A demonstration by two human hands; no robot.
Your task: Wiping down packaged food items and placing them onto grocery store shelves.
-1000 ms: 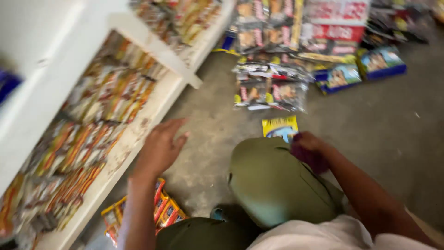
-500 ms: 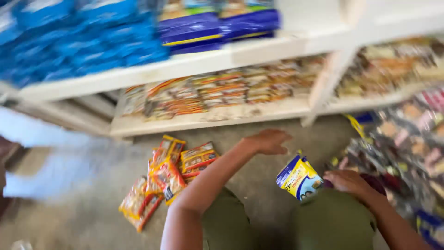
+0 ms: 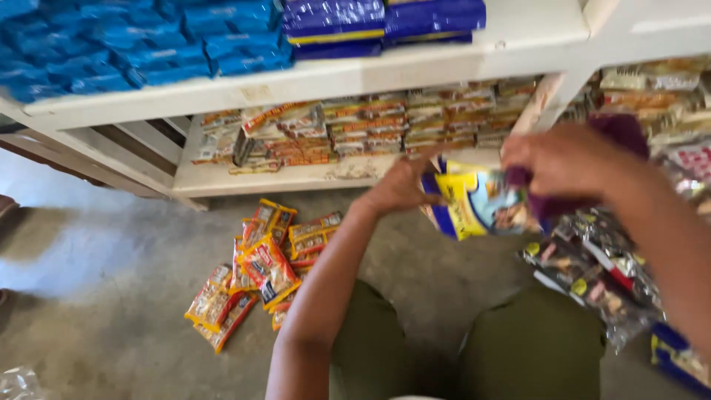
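From the head view, you are crouched before a white shelf unit (image 3: 333, 78), and both your hands meet over a yellow and blue snack packet (image 3: 478, 204) held just in front of the lower shelf's edge. Your left hand (image 3: 400, 185) touches the packet's left side, its grip closed on that edge as far as the blur allows. Your right hand (image 3: 566, 159) clenches the packet's upper right corner together with something dark purple (image 3: 622, 133), too smeared to name.

Left of the packet, on the concrete floor (image 3: 111, 296), lies a loose heap of orange and red packets (image 3: 255, 270). Right of the packet, a pile of dark glossy packets (image 3: 600, 270) lies beside your knee. Behind the packet, the lower shelf holds rows of small tan and orange packets (image 3: 370, 126). Above those, the upper shelf carries stacked blue packs (image 3: 133, 48) and darker blue packs (image 3: 385, 18).
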